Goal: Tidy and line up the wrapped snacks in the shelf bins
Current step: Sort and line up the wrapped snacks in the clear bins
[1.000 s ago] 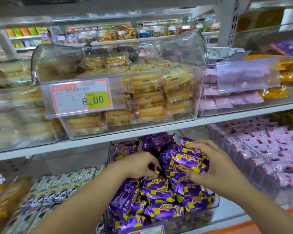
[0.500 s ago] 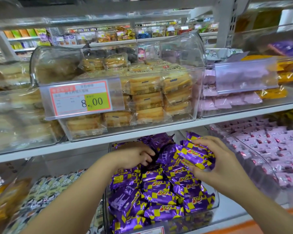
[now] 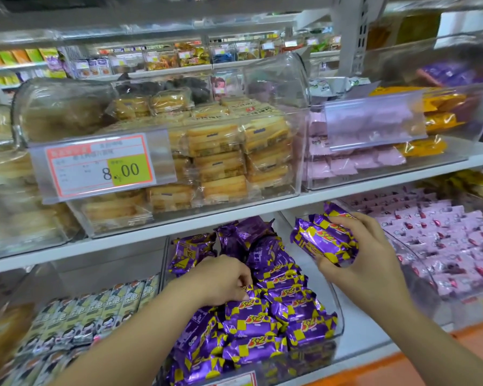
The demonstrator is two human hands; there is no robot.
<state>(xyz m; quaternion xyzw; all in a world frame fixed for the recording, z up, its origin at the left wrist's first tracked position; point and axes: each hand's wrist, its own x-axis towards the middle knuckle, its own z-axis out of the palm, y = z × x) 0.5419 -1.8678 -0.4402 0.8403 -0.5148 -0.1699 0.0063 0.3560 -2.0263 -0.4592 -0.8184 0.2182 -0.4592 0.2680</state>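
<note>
Purple wrapped snacks (image 3: 251,321) lie piled in a clear bin (image 3: 340,325) in the middle of the lower shelf (image 3: 360,338). At the left of it stands a bin of black-and-white packets (image 3: 95,316). The left hand (image 3: 223,280) is over the pile, and its curled fingers pinch one of them at the top. The right hand (image 3: 368,263) grips a bundle of purple packets (image 3: 321,240), lifted above the bin's right side. Farther right lie pink packets (image 3: 444,246).
</note>
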